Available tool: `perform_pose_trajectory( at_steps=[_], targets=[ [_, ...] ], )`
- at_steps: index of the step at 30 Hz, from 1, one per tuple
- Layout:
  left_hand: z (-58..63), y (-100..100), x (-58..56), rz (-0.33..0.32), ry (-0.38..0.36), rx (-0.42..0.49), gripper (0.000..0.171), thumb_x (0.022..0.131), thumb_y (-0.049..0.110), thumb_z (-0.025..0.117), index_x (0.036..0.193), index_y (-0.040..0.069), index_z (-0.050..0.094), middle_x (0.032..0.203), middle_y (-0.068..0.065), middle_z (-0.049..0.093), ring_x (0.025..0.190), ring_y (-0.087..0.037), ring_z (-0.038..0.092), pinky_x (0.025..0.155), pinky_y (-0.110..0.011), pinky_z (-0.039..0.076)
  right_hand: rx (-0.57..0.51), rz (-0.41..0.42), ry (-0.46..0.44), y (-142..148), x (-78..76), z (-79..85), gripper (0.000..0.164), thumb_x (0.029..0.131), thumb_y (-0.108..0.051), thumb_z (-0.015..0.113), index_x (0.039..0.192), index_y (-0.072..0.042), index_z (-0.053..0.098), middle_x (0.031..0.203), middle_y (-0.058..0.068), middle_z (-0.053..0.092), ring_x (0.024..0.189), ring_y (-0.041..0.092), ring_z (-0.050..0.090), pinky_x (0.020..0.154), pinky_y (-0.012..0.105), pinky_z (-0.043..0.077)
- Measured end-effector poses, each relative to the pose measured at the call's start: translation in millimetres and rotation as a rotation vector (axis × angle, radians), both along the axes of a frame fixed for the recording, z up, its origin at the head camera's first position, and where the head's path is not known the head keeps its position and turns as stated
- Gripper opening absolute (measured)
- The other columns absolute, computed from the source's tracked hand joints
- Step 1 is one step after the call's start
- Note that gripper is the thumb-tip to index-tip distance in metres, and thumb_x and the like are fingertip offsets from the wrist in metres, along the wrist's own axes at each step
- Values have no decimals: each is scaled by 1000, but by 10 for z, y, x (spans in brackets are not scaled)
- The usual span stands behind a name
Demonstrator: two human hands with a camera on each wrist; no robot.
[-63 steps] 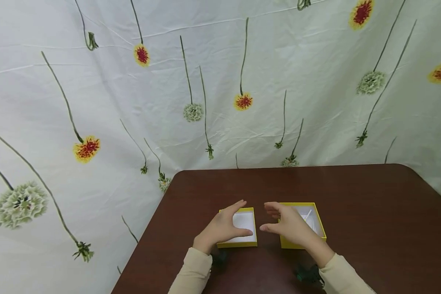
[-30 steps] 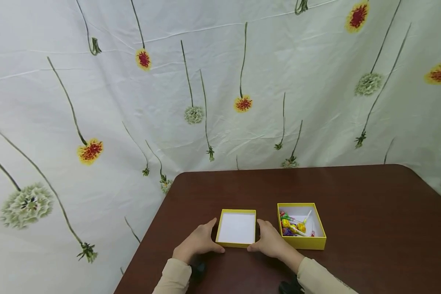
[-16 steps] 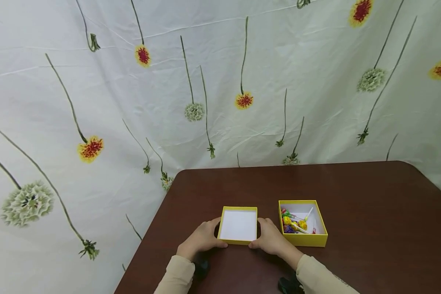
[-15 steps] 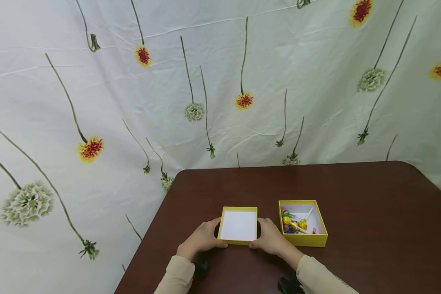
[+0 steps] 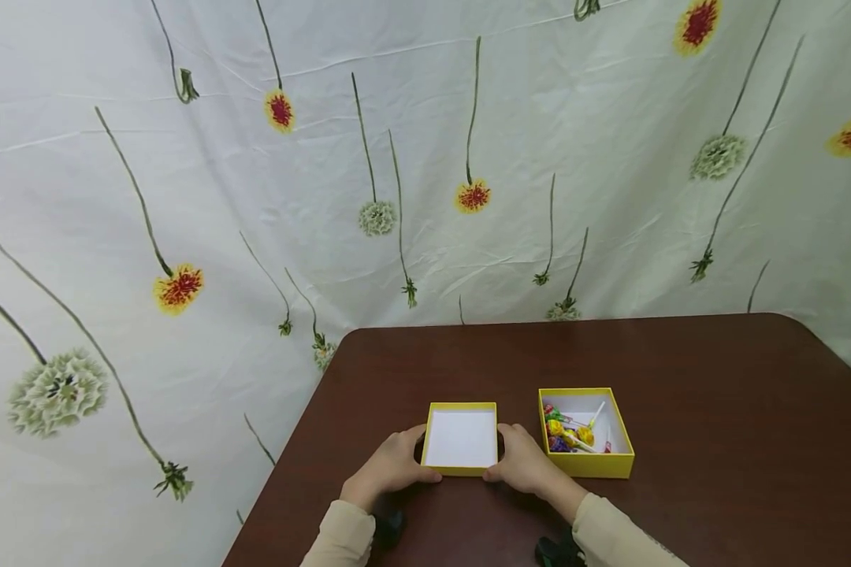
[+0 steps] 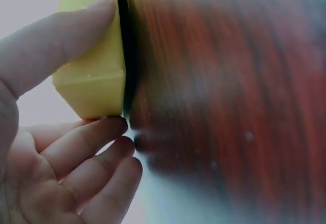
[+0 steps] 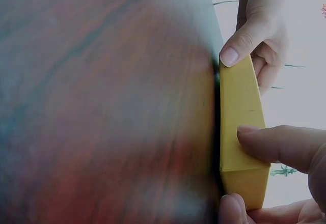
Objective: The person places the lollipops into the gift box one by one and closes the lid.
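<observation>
A shallow square box, yellow outside and white inside (image 5: 461,437), lies open side up on the dark table; it may be a lid. My left hand (image 5: 390,466) grips its left side and near corner, thumb on the front wall (image 6: 94,43) and a finger at the side. From the right, my right hand (image 5: 525,463) pinches the opposite near corner the same way, its thumb pressing the front wall (image 7: 242,107). To the right stands a deeper yellow box (image 5: 592,466) with several wrapped lollipops (image 5: 570,435) inside, mostly toward its left. No hand touches that box.
The brown table (image 5: 716,409) has rounded far corners and stretches away to the right. Behind it hangs a white cloth (image 5: 425,157) printed with flowers. Dark wrist devices (image 5: 556,551) sit under the forearms near the front.
Both hands, raised over the boxes about two seconds ago, came down to the shallow box's sides and took hold. The right hand moved left, uncovering the lollipops. Little changed over the last half second.
</observation>
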State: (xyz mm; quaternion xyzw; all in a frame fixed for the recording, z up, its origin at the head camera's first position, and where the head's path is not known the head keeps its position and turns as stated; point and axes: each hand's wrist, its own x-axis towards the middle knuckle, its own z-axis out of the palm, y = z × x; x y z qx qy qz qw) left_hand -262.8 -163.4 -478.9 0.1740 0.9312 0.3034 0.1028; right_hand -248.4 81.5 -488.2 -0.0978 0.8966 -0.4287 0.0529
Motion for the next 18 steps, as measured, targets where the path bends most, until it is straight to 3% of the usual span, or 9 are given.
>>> perform_pose_trajectory(
  at_steps=[7, 13, 16, 18],
  targets=[
    [48, 11, 3, 4, 29, 56, 82, 78, 28, 88, 144, -2, 48, 137, -20, 61, 125, -36, 60, 100, -54, 50, -47, -9, 5, -5, -21, 72, 83, 68, -3, 90, 137, 16, 48, 125, 29, 54, 109, 34, 57, 96, 51, 50],
    [73, 41, 28, 48, 102, 62, 86, 77, 28, 88, 147, 1, 46, 137, -19, 61, 126, -36, 59, 99, -53, 51, -88, -24, -22, 5, -1, 214, 85, 70, -7, 89, 141, 13, 46, 119, 23, 53, 87, 24, 55, 77, 38, 51],
    [110, 69, 40, 73, 187, 24, 87, 74, 26, 90, 146, 1, 47, 126, -16, 64, 112, -32, 63, 92, -48, 54, -146, -35, -54, 28, 31, 301, 83, 75, -10, 87, 143, 12, 44, 121, 23, 50, 79, 21, 52, 68, 33, 47],
    [142, 94, 48, 91, 242, 0, 85, 73, 24, 91, 144, 2, 50, 110, -10, 65, 96, -24, 62, 81, -39, 54, -185, -38, -78, 46, 51, 348, 82, 79, -11, 84, 145, 11, 41, 125, 23, 48, 77, 20, 52, 65, 30, 45]
  ],
)
